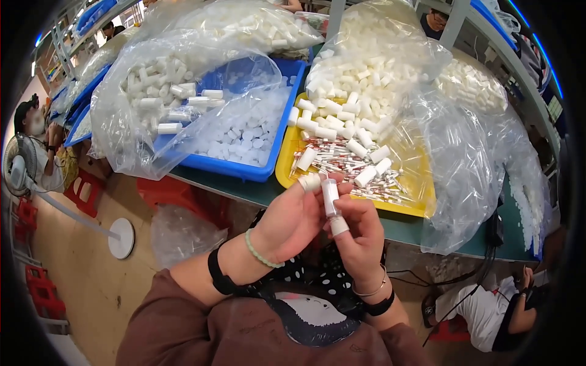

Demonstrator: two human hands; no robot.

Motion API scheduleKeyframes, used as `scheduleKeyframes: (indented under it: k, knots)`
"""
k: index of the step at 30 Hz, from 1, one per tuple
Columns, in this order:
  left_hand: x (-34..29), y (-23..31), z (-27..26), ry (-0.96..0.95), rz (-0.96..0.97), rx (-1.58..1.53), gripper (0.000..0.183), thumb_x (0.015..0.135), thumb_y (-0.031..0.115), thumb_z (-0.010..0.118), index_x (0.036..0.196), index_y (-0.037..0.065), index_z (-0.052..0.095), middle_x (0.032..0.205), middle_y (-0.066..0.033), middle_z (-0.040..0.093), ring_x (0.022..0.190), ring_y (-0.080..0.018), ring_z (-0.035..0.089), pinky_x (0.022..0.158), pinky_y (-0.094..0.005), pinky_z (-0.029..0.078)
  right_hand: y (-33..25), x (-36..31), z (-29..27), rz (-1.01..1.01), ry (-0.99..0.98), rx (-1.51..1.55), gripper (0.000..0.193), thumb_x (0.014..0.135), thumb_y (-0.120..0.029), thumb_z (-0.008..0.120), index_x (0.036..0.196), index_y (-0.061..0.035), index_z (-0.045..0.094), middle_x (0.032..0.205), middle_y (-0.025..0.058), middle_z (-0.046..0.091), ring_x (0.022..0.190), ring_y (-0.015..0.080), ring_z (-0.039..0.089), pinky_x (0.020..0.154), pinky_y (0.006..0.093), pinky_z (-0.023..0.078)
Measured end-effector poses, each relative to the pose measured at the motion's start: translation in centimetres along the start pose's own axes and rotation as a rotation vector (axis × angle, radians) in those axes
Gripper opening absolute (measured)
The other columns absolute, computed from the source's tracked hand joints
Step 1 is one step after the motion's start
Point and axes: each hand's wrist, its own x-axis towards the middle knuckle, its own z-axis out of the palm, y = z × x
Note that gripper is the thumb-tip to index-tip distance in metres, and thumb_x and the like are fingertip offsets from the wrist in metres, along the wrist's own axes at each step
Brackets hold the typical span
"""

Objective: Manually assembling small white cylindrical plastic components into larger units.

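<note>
A white cylindrical tube stands nearly upright between my hands, just in front of the yellow tray. The fingers of my left hand close on it from the left. On the other side, my right hand pinches its lower part. White wraps cover my right thumb tip and a left fingertip. Past my fingers is the yellow tray, where white cylinders lie on a pile of thin red-and-white sticks. Whether anything sits inside the tube I cannot make out.
A blue tray holds small white translucent pieces. Plastic bags of white cylinders crowd the green table. A red stool and a fan stand left. People sit nearby at both sides; cables hang at right.
</note>
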Motion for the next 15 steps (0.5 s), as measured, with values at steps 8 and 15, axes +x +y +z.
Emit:
scheduleKeyframes:
  k: [8, 15]
  knots:
    - [0.4, -2.3, 0.2, -0.011, 0.115, -0.199, 0.021, 0.102, 0.026, 0.036, 0.103, 0.009, 0.048, 0.103, -0.0060, 0.053, 0.098, -0.0165, 0.051, 0.093, -0.0301, 0.041, -0.2, -0.1, -0.5, -0.179, -0.029, -0.265, 0.027, 0.082, 0.007, 0.057, 0.107, -0.0021, 0.060, 0.096, 0.0087, 0.063, 0.091, 0.0141, 0.060, 0.084, 0.0256, 0.046]
    - [0.8, -1.3, -0.9, -0.220, 0.010, -0.348, 0.029, 0.102, 0.026, 0.034, 0.121, 0.008, 0.048, 0.106, -0.0065, 0.057, 0.091, -0.0163, 0.054, 0.085, -0.0317, 0.045, -1.0, 0.0, -0.6, 0.056, -0.042, 0.096, 0.029, 0.085, 0.004, 0.054, 0.114, -0.0015, 0.058, 0.094, 0.0038, 0.060, 0.088, 0.0098, 0.056, 0.081, 0.0235, 0.045]
